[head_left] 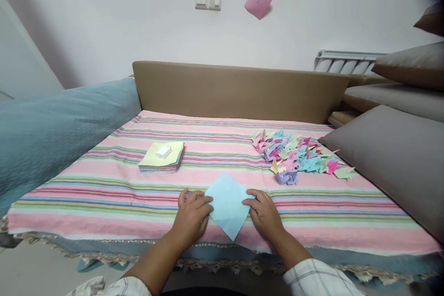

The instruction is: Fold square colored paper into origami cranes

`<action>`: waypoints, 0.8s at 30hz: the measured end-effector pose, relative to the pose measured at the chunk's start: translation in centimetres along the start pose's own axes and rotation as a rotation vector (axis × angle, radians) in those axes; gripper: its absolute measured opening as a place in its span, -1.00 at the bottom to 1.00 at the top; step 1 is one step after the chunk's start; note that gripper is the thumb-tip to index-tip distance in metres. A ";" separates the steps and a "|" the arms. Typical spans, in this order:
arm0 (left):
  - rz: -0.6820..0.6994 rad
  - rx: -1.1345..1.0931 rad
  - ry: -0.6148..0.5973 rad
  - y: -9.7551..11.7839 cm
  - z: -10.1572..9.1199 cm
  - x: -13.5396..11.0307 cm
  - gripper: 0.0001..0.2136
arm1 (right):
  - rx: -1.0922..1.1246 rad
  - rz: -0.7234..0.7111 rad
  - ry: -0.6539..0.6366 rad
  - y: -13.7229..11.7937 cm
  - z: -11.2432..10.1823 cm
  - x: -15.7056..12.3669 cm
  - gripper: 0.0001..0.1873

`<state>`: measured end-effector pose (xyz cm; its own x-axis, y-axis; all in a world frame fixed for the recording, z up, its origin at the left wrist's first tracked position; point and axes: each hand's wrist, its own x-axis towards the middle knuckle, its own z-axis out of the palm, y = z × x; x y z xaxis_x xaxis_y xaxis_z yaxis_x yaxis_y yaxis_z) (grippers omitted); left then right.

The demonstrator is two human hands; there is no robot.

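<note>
A light blue square of paper (227, 203) lies corner-on like a diamond on the striped cloth (104, 189), near its front edge. My left hand (192, 215) rests on the cloth with its fingertips pressed on the paper's left corner. My right hand (264, 212) does the same at the right corner, fingers curled down onto the sheet. Neither hand lifts the paper; both pin it flat.
A stack of coloured paper squares (162, 158) with a small white block (163, 151) on top lies to the back left. Several folded paper cranes (296, 155) are heaped at the back right. Grey cushions (391, 157) stand at right, a blue blanket (52, 129) at left.
</note>
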<state>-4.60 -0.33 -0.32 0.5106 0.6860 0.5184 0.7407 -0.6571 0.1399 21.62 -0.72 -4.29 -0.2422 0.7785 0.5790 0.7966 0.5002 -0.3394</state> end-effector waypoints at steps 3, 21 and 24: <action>0.107 -0.054 -0.082 0.7 0.1 -0.3 -0.72 | -0.005 -0.004 0.007 0.0 0.0 0.0 -0.64; 0.090 -0.076 0.031 -1.2 1.0 -0.3 -0.73 | 0.061 -0.142 0.024 -1.1 -1.0 0.1 -0.70; 0.129 -0.088 -0.002 -1.2 0.5 -0.3 -0.72 | 0.041 -0.083 -0.022 -0.7 -0.8 0.2 -0.65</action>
<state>-5.39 0.40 -1.06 0.6002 0.5945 0.5350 0.6276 -0.7648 0.1457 21.44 -1.25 -3.30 -0.3187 0.7418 0.5901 0.7500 0.5780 -0.3216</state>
